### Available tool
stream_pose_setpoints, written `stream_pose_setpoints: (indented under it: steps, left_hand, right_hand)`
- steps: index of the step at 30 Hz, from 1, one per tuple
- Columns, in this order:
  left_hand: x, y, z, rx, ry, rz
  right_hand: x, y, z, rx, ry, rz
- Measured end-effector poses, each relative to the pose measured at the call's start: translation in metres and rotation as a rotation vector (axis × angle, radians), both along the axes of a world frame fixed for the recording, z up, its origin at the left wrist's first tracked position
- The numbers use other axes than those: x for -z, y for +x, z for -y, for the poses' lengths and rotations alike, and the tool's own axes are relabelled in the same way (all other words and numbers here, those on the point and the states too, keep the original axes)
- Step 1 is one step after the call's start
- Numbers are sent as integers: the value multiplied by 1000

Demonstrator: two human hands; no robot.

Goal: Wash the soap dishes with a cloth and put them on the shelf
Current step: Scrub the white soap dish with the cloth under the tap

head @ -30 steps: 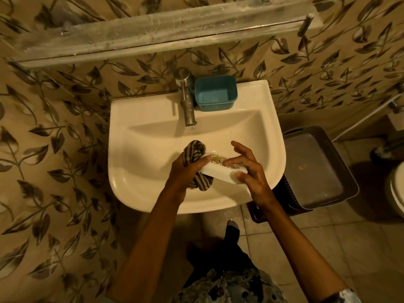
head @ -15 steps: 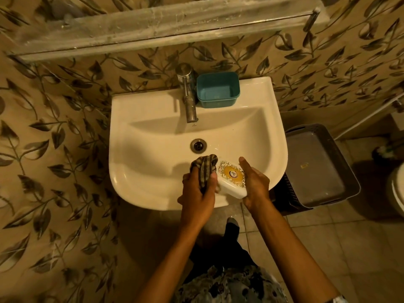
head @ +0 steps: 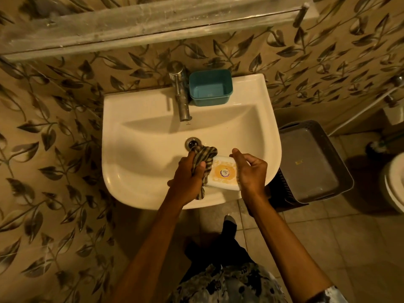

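A white soap dish (head: 223,174) with a round orange label lies flat over the front of the sink bowl (head: 140,149). My right hand (head: 251,171) grips its right end, thumb over the far edge. My left hand (head: 188,178) is closed on a striped cloth (head: 204,156), pressing it against the dish's left end. A second soap dish, teal and empty (head: 210,88), sits on the sink's back ledge beside the tap (head: 180,92). A grey shelf (head: 153,20) runs along the wall above the sink.
A dark plastic basket (head: 312,162) stands on the floor right of the sink. A toilet rim (head: 393,184) shows at the far right edge, with a brush (head: 378,147) behind it. Leaf-patterned tiles cover the wall; the drain (head: 192,142) is just beyond the cloth.
The dish went from tilted to lying label-up. My right hand shifted from holding its edge to gripping its right end, and the cloth slid along the left side.
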State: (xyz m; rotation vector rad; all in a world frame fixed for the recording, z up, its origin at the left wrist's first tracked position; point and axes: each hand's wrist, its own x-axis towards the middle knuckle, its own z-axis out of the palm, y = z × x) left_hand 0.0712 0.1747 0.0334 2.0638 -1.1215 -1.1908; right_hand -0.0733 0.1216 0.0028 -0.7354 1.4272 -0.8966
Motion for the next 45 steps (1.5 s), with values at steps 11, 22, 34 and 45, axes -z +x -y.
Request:
stream_pose_setpoints:
  steps: [11,22,34,45]
  left_hand:
    - [31,-35,63,56,-156,316]
    - [33,-21,91,35,-192,486]
    - [41,-34,100,-159,-150,241]
    - [59,-75,42,-3,-452,268]
  right_hand:
    - [13,25,58,44,-20,37]
    - [13,20,64,-256,-122,-24]
    - [18,9,55,-182,-18,45]
    - [0,2,74,97,409,583]
